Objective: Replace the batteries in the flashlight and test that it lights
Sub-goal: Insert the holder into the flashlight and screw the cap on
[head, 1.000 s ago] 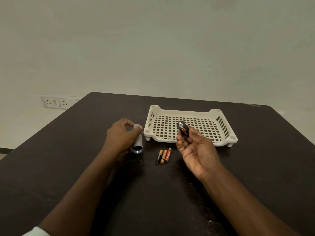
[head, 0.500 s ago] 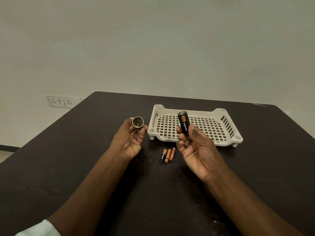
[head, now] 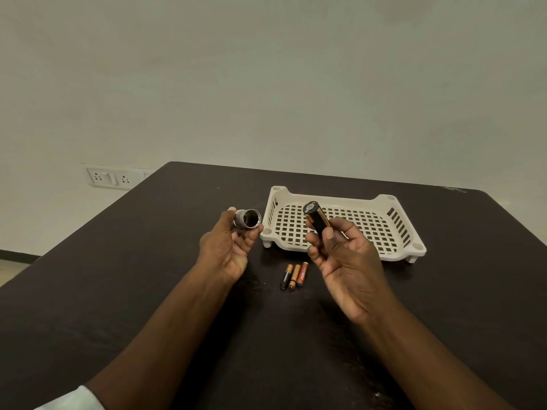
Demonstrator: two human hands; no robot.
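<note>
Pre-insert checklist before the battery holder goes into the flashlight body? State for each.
1. Left hand holds flashlight body: ok, gripped at the fingertips.
2. Body's open end clear to receive: ok, mouth faces toward the right hand, nothing visible blocking it.
3. Right hand holds battery holder: ok, pinched between thumb and fingers.
4. Holder fully loaded with cells: cannot tell, only one side and the end cap show.
5. Polarity of holder against body: cannot tell, markings too small.
6. Three loose batteries out of the way: ok, lying side by side on the table in front of the empty white tray.
</note>
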